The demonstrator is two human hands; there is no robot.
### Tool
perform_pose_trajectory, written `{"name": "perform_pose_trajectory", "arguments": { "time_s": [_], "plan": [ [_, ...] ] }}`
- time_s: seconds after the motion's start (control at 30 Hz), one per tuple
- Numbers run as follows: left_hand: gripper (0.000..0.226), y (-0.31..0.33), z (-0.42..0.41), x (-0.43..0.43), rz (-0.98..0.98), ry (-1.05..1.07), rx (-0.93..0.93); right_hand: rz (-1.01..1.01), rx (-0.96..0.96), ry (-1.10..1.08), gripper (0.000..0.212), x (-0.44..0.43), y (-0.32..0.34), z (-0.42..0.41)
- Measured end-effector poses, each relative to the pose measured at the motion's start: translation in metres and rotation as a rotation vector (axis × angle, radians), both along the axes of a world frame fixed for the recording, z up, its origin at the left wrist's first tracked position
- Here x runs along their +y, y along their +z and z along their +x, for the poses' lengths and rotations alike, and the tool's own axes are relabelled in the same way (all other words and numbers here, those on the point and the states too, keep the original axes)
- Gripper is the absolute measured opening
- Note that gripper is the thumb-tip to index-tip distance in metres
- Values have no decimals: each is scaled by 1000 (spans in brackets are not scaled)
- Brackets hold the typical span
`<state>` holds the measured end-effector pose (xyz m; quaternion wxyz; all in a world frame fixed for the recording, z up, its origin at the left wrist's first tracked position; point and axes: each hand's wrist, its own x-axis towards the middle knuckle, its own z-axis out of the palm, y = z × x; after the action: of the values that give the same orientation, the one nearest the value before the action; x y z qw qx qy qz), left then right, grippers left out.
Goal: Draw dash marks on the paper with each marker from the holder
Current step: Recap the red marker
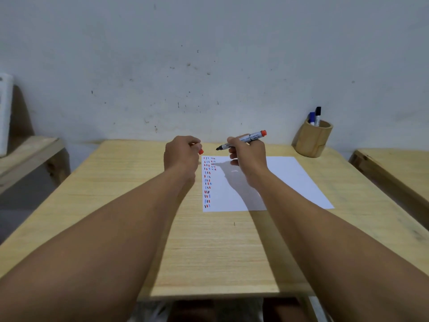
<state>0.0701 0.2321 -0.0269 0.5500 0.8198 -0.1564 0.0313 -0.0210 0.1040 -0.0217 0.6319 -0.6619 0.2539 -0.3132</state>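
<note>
The paper [278, 180] lies on the table [139, 205], right of centre, with the dash marks [208, 180] along its left edge. The holder [312, 141] stands at the far right corner behind the paper, with two markers [315, 117] in it. Both hands are raised above the paper's far left corner: left hand [180, 155] with a cap [201, 152], right hand [247, 156] with a marker [242, 140].

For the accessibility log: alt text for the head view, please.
Right hand holds an uncapped red-ended marker above a white paper; left hand holds its red cap. Columns of red, blue and black dashes run down the paper's left edge; a wooden holder with two markers stands far right.
</note>
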Motion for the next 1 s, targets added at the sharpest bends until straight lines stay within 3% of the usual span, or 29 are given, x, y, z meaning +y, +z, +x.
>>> {"name": "perform_pose_trajectory", "arguments": {
  "time_s": [0.2,0.37,0.7,0.87,1.0],
  "plan": [
    [25,32,-15,-5,-167,-59,82,159,-132,27,15,5,28,-17],
    [15,44,-25,-8,-294,-104,185,154,-163,32,16,4,43,-30],
    [12,66,-44,-11,-324,-153,250,189,-217,68,16,6,60,-48],
    [13,73,-48,-10,-389,-192,383,247,-245,124,8,6,68,-54],
    [13,81,-48,-10,-429,-206,401,194,-196,111,11,-1,73,-61]
  ]
}}
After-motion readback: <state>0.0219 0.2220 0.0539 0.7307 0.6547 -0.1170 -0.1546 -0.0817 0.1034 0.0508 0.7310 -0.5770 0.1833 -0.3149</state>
